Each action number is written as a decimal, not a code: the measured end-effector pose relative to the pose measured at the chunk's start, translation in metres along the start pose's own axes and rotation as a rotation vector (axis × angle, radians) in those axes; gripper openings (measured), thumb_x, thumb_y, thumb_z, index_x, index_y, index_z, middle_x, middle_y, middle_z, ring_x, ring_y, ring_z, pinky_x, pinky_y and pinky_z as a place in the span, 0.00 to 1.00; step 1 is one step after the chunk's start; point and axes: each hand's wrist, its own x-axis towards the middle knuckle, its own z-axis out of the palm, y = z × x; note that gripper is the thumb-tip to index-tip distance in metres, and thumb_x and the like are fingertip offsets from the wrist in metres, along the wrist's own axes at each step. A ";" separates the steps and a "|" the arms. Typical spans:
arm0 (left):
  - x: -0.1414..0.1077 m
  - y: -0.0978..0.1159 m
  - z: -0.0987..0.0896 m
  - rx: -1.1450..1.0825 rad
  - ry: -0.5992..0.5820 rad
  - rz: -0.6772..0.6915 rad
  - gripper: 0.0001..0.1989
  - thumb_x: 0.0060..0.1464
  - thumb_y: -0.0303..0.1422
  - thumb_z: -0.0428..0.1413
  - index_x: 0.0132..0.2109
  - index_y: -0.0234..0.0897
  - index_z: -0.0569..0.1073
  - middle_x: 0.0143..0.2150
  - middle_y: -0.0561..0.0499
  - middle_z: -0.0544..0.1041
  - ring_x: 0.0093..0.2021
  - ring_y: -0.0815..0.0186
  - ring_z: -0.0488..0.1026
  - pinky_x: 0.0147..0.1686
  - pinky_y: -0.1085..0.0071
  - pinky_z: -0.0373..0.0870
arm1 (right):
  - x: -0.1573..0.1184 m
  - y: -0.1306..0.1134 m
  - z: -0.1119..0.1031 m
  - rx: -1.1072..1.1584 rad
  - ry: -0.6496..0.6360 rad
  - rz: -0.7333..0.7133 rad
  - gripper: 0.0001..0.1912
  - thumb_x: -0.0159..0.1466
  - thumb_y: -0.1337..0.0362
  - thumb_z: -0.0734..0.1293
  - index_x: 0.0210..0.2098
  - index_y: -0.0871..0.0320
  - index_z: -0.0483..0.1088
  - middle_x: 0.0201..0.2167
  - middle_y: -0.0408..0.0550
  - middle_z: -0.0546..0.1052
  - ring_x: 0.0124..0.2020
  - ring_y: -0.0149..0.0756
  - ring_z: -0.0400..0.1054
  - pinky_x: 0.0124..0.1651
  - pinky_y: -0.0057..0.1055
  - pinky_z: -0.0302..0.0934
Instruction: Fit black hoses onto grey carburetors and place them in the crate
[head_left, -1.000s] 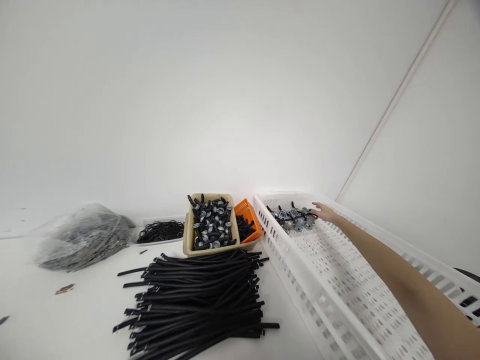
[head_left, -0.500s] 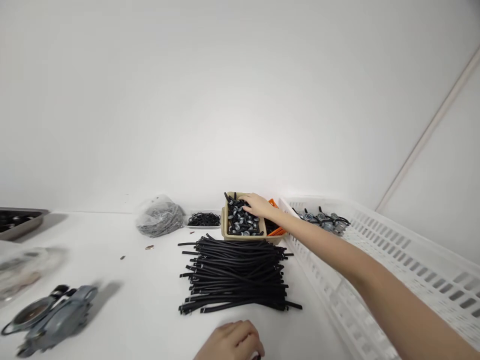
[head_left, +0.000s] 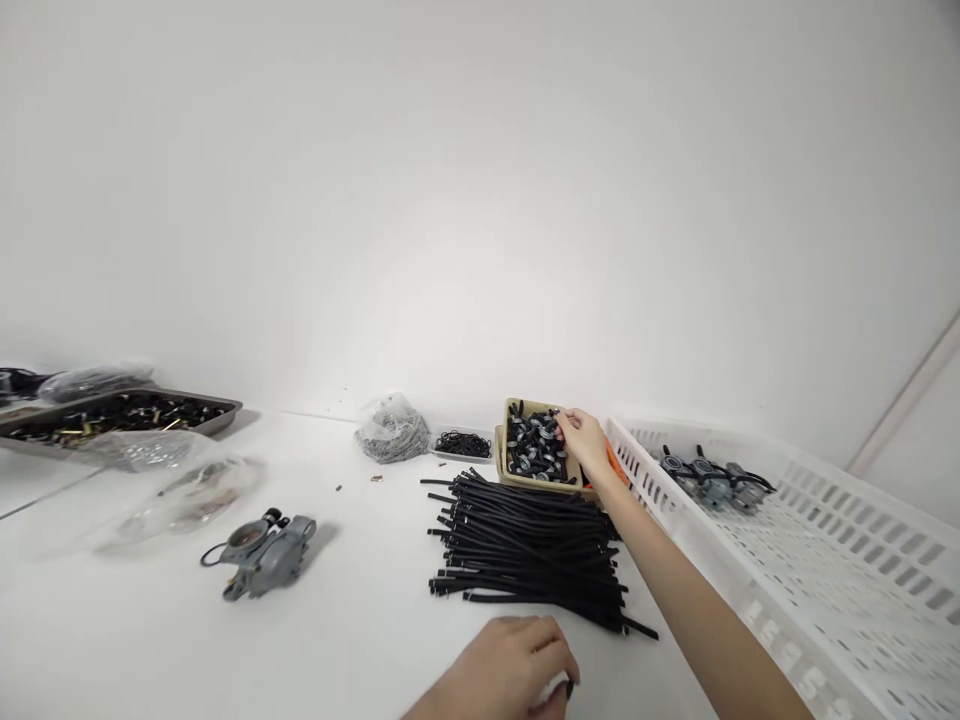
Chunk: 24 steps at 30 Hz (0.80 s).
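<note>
My right hand [head_left: 583,438] reaches to the right side of a beige bin [head_left: 541,483] heaped with small black-and-silver parts [head_left: 536,440]. Its thumb and fingers pinch together against those parts; whatever is between them is too small to name. Low in the view, my left hand [head_left: 517,665] is curled near the table surface, with a bit of something black showing at its fingertips. Just beyond it lies a pile of short black hoses [head_left: 525,545]. A grey metal carburetor-like body [head_left: 274,555] with a thin black loop rests on the table to the left.
A white slotted crate [head_left: 787,560] on the right holds several grey assemblies [head_left: 716,482]. Behind the hoses are a tray of black rings [head_left: 463,444] and a bagged grey bundle [head_left: 392,428]. Left stand a dark tray of mixed parts [head_left: 120,415] and a clear plastic bag [head_left: 187,495].
The view has turned left, so the table's things appear farther right. My right hand has shifted from over the bin's parts to its right side. My left hand remains curled near the front.
</note>
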 end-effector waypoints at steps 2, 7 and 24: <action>0.000 0.005 -0.007 -0.010 -0.027 -0.040 0.12 0.50 0.25 0.52 0.43 0.41 0.69 0.37 0.53 0.76 0.34 0.69 0.73 0.36 0.76 0.70 | -0.027 0.007 -0.003 0.125 -0.008 0.057 0.23 0.62 0.45 0.56 0.35 0.58 0.69 0.28 0.54 0.78 0.31 0.44 0.73 0.36 0.36 0.67; 0.001 0.012 -0.020 0.033 -0.032 -0.076 0.10 0.54 0.26 0.50 0.44 0.39 0.69 0.39 0.52 0.75 0.36 0.69 0.73 0.36 0.75 0.69 | -0.096 0.017 -0.011 0.314 -0.014 0.069 0.24 0.58 0.41 0.61 0.35 0.56 0.68 0.26 0.52 0.76 0.30 0.44 0.73 0.35 0.39 0.69; -0.110 0.048 -0.087 0.129 0.210 -0.722 0.08 0.60 0.33 0.47 0.43 0.40 0.70 0.40 0.49 0.75 0.40 0.64 0.73 0.43 0.67 0.69 | -0.188 0.032 -0.024 0.196 0.096 -0.144 0.18 0.58 0.49 0.65 0.36 0.59 0.71 0.28 0.50 0.76 0.27 0.36 0.69 0.36 0.36 0.67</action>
